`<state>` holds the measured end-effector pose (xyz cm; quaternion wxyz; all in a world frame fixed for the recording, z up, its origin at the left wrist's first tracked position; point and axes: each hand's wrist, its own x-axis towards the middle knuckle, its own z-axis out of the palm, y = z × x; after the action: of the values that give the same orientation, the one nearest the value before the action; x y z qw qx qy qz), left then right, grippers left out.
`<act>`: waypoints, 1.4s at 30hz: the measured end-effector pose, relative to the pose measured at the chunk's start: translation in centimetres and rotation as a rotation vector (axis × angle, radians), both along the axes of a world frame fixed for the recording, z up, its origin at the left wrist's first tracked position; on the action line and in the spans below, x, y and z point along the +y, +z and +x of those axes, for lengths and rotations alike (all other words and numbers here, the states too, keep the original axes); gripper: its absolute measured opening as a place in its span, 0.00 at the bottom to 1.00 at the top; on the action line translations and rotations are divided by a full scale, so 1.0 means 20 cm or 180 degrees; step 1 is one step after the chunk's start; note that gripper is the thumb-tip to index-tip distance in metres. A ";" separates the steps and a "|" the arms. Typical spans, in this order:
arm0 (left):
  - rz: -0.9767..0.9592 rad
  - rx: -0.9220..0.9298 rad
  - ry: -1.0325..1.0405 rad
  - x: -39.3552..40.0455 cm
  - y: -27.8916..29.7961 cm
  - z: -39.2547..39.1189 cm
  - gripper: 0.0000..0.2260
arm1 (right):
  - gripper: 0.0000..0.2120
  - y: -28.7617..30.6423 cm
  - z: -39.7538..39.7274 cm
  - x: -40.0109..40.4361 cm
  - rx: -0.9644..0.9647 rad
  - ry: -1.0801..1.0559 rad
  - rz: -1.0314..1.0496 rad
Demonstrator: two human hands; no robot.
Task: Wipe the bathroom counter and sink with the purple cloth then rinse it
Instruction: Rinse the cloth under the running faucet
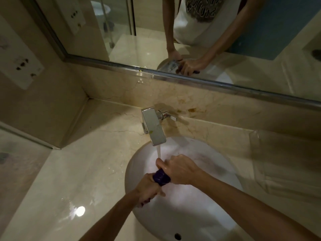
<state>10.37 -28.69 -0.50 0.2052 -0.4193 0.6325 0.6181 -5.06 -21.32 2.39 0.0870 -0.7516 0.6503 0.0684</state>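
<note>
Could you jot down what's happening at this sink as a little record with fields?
place: bathroom counter with white sink under a mirror
tap: running, water falling onto the hands
cloth: purple, bunched between both hands over the sink
left hand: gripping the near end of the cloth
right hand: gripping the far end, under the stream
stage: rinsing

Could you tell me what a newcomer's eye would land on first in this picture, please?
First, the two hands over the white sink: the left hand and right hand grip a twisted purple cloth between them. Next, the chrome faucet behind them, with water running onto the right hand. Above, the mirror reflects the same hands.
</note>
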 end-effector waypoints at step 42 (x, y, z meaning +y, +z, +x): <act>-0.1394 0.0582 -0.0544 -0.02 0.20 0.23 0.27 | 0.30 0.26 0.04 0.10 -0.3892 -0.3395 0.0490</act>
<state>15.02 -29.06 3.49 0.1029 -0.3412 0.8004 0.4821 -4.32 -19.29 7.52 0.4989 -0.2372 0.7517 -0.3601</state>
